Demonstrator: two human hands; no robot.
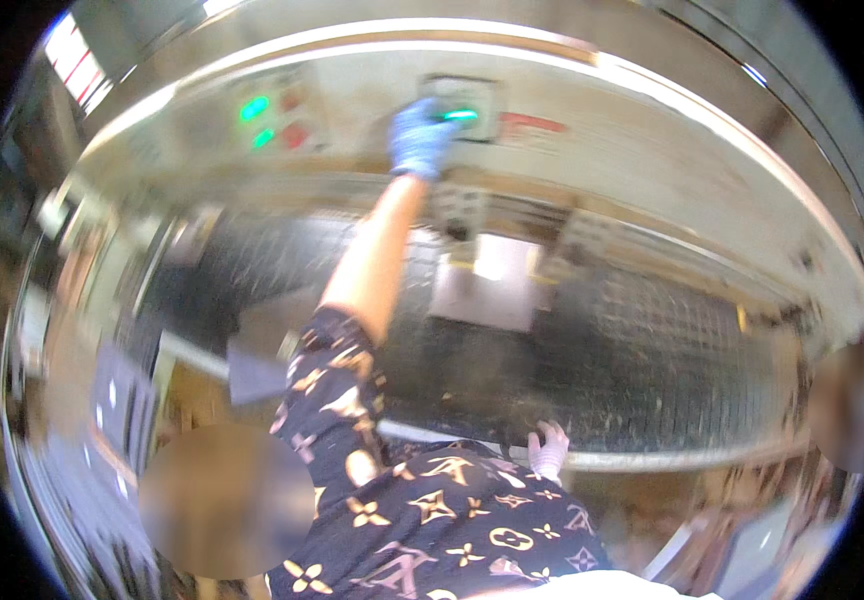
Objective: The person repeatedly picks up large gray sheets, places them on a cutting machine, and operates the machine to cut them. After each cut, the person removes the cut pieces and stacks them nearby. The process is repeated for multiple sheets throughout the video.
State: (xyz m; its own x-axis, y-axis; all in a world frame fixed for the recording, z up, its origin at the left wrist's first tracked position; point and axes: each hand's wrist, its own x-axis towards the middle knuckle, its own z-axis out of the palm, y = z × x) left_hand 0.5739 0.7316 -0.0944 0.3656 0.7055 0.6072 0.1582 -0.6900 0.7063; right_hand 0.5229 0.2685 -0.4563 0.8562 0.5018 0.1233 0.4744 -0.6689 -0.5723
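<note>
Neither of my own hands shows in the head view. A person in a dark patterned shirt (432, 510) stands close in front of me, facing a large steel machine (652, 170). Their raised arm ends in a blue-gloved hand (419, 135), which touches a small control box with a lit green light (464, 108). Their other hand, in a light glove (549, 448), rests on the machine's metal front rail (672, 460). Behind the rail lies a dark mesh belt (642, 360).
A second panel with green and red lights (274, 120) sits on the machine's upper left. A pale flat sheet (482, 285) lies on the belt. Another person stands at the right edge (852, 405). The whole picture is motion-blurred.
</note>
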